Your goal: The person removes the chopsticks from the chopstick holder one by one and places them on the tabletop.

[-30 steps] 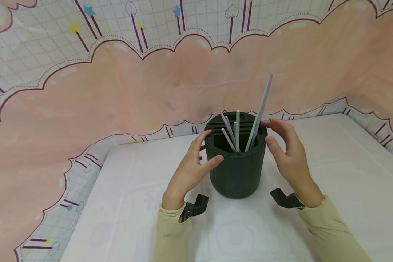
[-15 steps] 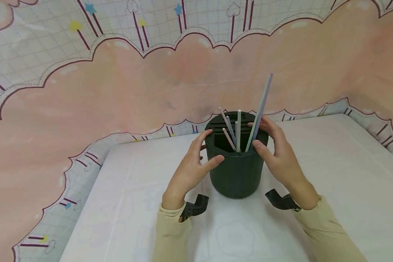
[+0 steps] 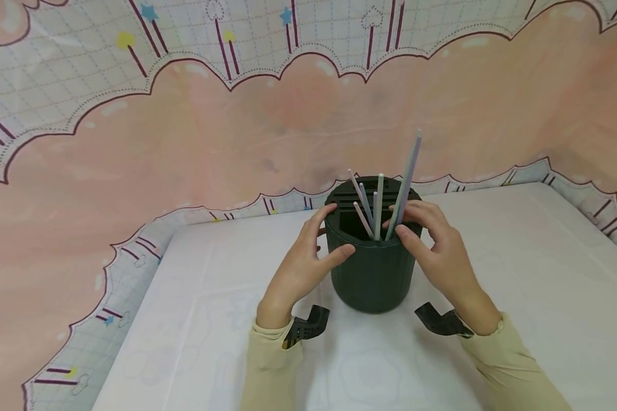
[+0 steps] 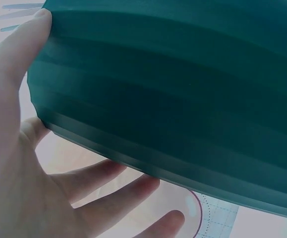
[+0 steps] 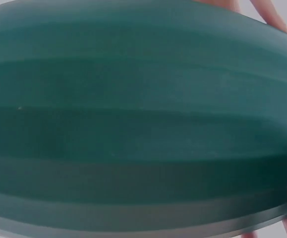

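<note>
A round, dark green holder (image 3: pixel 372 279) with ribbed sides and slots across the back of its top stands upright on the white table. My left hand (image 3: pixel 303 265) grips its left side, thumb (image 4: pixel 22 42) near the rim and fingers spread behind. My right hand (image 3: pixel 444 251) is at the right rim. Two tall sticks (image 3: pixel 408 171), pale green and lilac, lean right in the front opening, pinched between my right thumb and fingers. Several shorter pastel sticks (image 3: pixel 379 205) stand left of them. In the right wrist view the holder's wall (image 5: pixel 133 134) hides most of my hand.
A white cloth (image 3: pixel 195 319) covers the table. Close behind it hangs a peach backdrop (image 3: pixel 267 137) with cloud outlines, which also runs down along the left side. A black wrist camera mount (image 3: pixel 305 326) juts inward from my left wrist, another mount (image 3: pixel 442 321) from my right.
My right hand has moved from outside the right rim to the tall sticks, its fingers now reaching behind them. The sticks' tops have shifted left and down. My left hand keeps its grip.
</note>
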Demonstrator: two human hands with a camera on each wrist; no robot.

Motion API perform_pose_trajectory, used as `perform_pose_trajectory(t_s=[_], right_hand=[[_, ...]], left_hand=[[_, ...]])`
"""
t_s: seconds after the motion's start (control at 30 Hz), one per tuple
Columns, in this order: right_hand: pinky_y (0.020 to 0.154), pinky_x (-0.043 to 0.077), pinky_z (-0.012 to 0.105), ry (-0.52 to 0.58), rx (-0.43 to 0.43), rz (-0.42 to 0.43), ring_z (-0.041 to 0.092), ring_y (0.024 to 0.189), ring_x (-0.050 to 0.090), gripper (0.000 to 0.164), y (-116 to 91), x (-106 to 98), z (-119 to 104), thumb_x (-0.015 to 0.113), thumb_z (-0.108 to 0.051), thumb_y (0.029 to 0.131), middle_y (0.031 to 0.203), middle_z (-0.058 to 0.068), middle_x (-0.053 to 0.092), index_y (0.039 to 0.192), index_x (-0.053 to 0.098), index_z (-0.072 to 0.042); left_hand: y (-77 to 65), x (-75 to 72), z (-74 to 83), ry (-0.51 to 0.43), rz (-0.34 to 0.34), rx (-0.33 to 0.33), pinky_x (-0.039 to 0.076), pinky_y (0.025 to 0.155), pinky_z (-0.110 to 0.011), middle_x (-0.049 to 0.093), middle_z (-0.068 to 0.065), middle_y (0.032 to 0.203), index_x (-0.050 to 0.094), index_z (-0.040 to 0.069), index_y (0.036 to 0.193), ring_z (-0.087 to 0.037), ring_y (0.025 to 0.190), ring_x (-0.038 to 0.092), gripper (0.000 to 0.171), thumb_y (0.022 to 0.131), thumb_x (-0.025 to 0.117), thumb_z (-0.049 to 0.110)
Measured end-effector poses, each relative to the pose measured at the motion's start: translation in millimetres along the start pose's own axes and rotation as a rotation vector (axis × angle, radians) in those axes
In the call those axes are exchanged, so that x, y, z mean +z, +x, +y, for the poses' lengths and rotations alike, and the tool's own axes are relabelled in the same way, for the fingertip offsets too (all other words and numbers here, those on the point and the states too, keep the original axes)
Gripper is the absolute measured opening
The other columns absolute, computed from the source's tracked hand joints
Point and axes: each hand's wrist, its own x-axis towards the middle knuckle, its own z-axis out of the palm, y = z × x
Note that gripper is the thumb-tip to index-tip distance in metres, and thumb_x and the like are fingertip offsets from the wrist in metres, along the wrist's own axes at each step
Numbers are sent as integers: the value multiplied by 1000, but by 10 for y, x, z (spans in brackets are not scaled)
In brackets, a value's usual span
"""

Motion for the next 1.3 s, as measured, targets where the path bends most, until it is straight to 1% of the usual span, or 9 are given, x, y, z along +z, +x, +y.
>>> perform_pose_trajectory(t_s=[0.17,0.27,0.43,0.67,0.8,0.9,1.07,1.23,1.3], right_hand=[[87,36,21,3,-55,-1,15,115,43,16,5,-15,29,57,-8,87,118,3,51,99,66,-11],[85,38,21,-4,-81,-18,16,114,43,18,15,-39,22,58,-6,86,119,5,51,102,66,-10],[78,40,20,-36,-98,-31,14,109,45,22,25,-70,19,60,-4,84,114,0,53,105,67,-11],[85,37,17,-79,-71,43,10,105,47,27,17,-59,20,61,-6,84,106,-5,58,109,64,-12],[86,36,15,-81,-60,78,4,99,49,33,6,-81,-3,61,0,83,101,-2,59,114,60,-8],[89,38,18,19,-91,129,6,94,52,39,16,-111,-76,59,8,81,94,3,60,117,57,-3],[88,42,25,299,-160,221,18,89,57,35,49,-205,-251,51,15,81,88,12,60,116,53,10],[85,45,25,402,-125,308,19,86,59,34,55,-303,-251,51,11,84,87,13,62,118,52,9],[85,46,29,513,-113,329,23,87,59,34,63,-331,-190,50,11,84,88,16,61,119,50,10]], left_hand=[[-3,-3,-8,-6,-1,-1,35,97,-40,17,18,141,15,52,133,-13,124,33,70,76,54,63],[-6,-6,-12,-9,-3,-1,35,97,-40,17,16,142,15,51,133,-15,125,33,70,76,54,62],[-7,-2,-15,-21,-11,-6,34,97,-42,17,15,142,15,51,134,-15,125,33,71,76,55,61],[-13,11,-21,-13,-11,-10,34,97,-40,17,15,142,14,51,134,-14,125,33,71,76,54,61],[-12,21,-22,-12,-13,-12,34,98,-40,16,16,142,14,51,134,-14,125,33,71,76,54,62],[-6,19,-12,-7,-13,-6,34,97,-40,16,17,142,14,51,134,-13,125,33,70,76,54,62],[2,2,5,4,-3,1,35,96,-38,16,18,142,14,52,134,-11,124,33,71,76,54,62],[8,7,0,9,-3,-2,35,96,-38,16,19,141,14,52,134,-11,124,33,71,76,54,62],[11,15,-4,8,-1,0,36,96,-39,16,19,141,15,51,134,-11,123,33,71,76,54,63]])
